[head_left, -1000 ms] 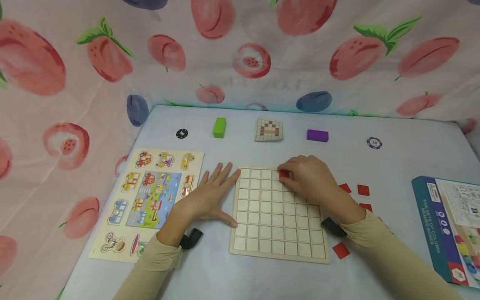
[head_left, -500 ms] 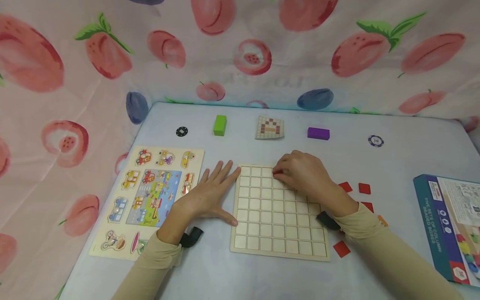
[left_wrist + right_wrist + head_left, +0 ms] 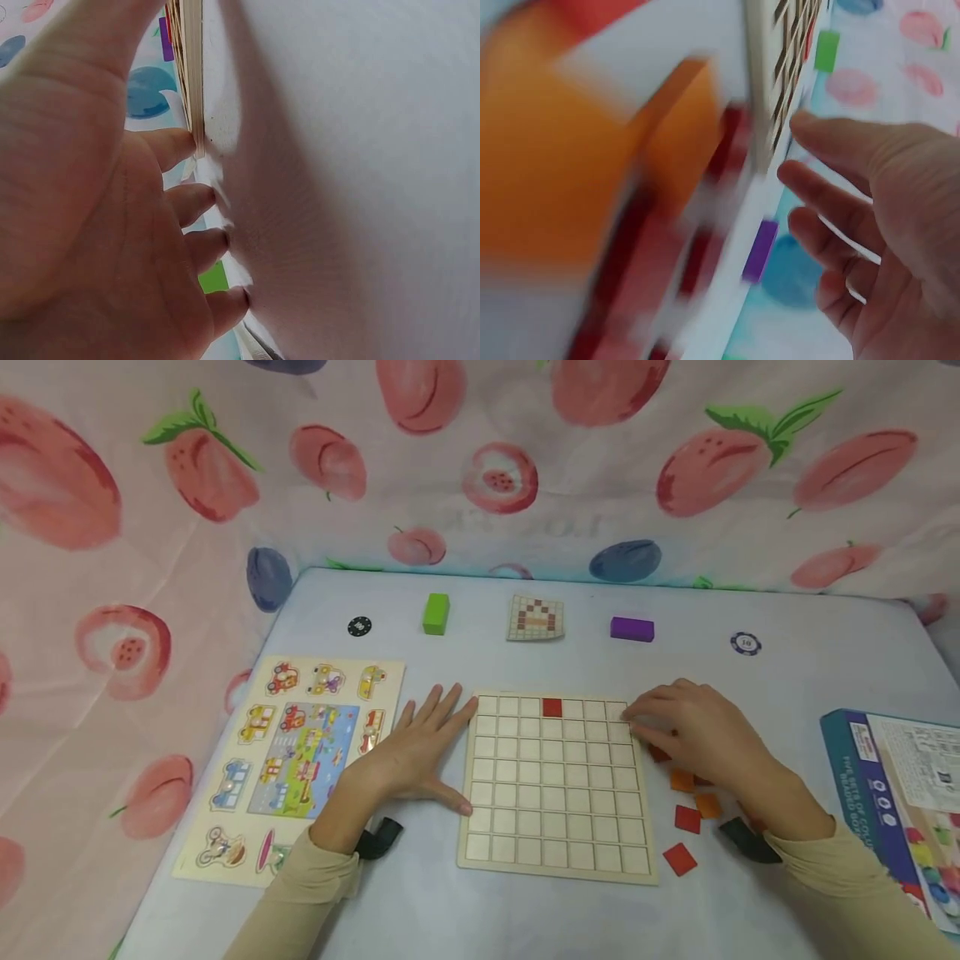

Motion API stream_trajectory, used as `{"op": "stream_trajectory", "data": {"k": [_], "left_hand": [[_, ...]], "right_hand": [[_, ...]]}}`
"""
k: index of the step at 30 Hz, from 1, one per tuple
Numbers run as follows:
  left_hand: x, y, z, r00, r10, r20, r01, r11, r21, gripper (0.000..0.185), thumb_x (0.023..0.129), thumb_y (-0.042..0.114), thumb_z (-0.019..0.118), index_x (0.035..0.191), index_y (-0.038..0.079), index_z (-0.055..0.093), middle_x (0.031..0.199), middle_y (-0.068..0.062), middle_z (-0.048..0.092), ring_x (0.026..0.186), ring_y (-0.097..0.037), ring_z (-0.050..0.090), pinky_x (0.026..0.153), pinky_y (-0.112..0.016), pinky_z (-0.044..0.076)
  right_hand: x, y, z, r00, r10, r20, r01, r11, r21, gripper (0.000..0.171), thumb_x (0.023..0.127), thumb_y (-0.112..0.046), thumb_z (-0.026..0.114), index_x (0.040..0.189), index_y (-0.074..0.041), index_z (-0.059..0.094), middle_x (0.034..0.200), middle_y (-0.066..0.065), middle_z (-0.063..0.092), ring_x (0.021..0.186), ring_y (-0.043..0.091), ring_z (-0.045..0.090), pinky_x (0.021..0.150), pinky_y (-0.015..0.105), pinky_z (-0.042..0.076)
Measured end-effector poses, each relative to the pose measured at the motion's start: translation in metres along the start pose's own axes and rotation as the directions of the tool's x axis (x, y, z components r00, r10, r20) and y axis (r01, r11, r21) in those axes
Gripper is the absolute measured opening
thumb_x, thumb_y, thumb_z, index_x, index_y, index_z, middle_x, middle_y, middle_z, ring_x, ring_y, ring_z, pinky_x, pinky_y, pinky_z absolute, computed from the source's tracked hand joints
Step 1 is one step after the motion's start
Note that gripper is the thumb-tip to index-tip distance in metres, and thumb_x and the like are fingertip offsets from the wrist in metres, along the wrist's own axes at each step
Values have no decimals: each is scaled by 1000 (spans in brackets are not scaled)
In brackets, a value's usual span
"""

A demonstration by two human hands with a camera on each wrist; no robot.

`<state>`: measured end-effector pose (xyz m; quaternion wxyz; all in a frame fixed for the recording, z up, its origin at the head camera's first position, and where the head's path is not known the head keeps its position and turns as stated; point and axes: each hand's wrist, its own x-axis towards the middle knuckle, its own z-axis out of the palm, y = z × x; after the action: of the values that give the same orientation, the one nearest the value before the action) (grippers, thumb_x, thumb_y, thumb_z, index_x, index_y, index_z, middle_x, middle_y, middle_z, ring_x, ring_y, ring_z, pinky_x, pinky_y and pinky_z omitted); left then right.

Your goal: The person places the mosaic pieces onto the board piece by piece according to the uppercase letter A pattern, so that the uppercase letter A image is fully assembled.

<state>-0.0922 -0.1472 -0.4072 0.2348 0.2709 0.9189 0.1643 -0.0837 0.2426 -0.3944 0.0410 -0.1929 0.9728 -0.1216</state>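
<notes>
Fingers of right hand [image 3: 705, 731] loose, empty, over tiles [image 3: 686, 820]; left hand [image 3: 416, 756] flat, steadying board [image 3: 555, 785]. Pinch one tile cleanly.

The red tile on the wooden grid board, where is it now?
In the head view, the red tile sits in the top row of the grid board, about mid-row, between both hands.

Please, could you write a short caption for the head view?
One red square tile sits in the wooden grid board; right hand reaches beside it.
</notes>
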Motion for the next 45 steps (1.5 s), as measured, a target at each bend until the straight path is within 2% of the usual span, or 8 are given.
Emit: {"op": "stream_trajectory", "data": {"k": [8, 12, 19, 24, 27, 34, 42, 45], "left_hand": [[-1, -2, 0, 1000, -3, -6, 4, 1000, 6, 145, 66, 66, 94, 173, 15, 10, 182, -14, -4, 169, -41, -6, 134, -69, 5], [0, -2, 1, 1000, 7, -8, -7, 1000, 2, 145, 66, 66, 94, 173, 15, 10, 182, -14, -3, 169, -41, -6, 134, -70, 5], [0, 0, 1, 1000, 3, -3, -3, 1000, 10, 145, 67, 66, 94, 173, 16, 9, 182, -13, -5, 169, -40, -8, 135, -68, 5], [1, -1, 2, 1000, 4, -2, -4, 1000, 10, 145, 67, 67, 93, 173, 16, 9, 182, -13, -4, 169, -39, -7, 135, -67, 5], [1, -1, 2, 1000, 2, -6, -2, 1000, 11, 145, 66, 67, 93, 173, 16, 10, 182, -13, -2, 169, -40, -6, 135, -67, 6], [0, 0, -1, 1000, 0, -6, 0, 1000, 9, 145, 66, 66, 94, 173, 15, 11, 182, -13, -3, 169, -40, -6, 135, -68, 6], [0, -1, 0, 1000, 11, -4, -11, 1000, -12, 145, 67, 64, 95, 173, 15, 10, 182, -14, -4, 169, -40, -8, 134, -69, 3], [1, 0, 0, 1000, 11, -2, -11, 1000, -12, 144, 67, 64, 95, 173, 16, 9, 182, -13, -5, 169, -39, -8, 134, -68, 3]], "right_hand": [[-28, 29, -1, 995, 68, 72, -69, 997, 16, 32, 90, -23, 85, 122, -23, 80, 127, 8, 76, 117, 31, 65, 96, 58, 61], [-36, 39, -2, 994, 93, 57, -93, 996, -3, 36, 87, -24, 88, 122, -21, 80, 124, 9, 76, 113, 30, 65, 93, 58, 62], [-40, 49, -2, 991, 133, 28, -131, 990, -58, 43, 86, -31, 90, 124, -17, 79, 101, 4, 73, 93, 22, 61, 82, 49, 62], [-42, 51, -1, 990, 134, 42, -131, 990, -55, 45, 85, -31, 91, 126, -16, 78, 105, 6, 73, 95, 23, 63, 85, 53, 63], [-40, 50, -1, 993, 116, 9, -115, 991, -64, 44, 84, -30, 91, 124, -15, 79, 107, 8, 76, 94, 24, 64, 84, 53, 62], [-21, 24, 0, 994, 84, -75, -83, 997, 8, 37, 88, -31, 88, 119, -13, 80, 114, 13, 79, 107, 33, 68, 93, 59, 59], [10, -22, 12, 987, -151, -56, 154, 987, 47, 22, 89, -26, 87, 108, -16, 83, 102, -1, 81, 95, 20, 68, 88, 44, 58], [21, -35, 18, 980, -193, -53, 196, 979, 51, 19, 89, -24, 87, 106, -17, 83, 101, -2, 80, 95, 19, 68, 89, 43, 58]]}}
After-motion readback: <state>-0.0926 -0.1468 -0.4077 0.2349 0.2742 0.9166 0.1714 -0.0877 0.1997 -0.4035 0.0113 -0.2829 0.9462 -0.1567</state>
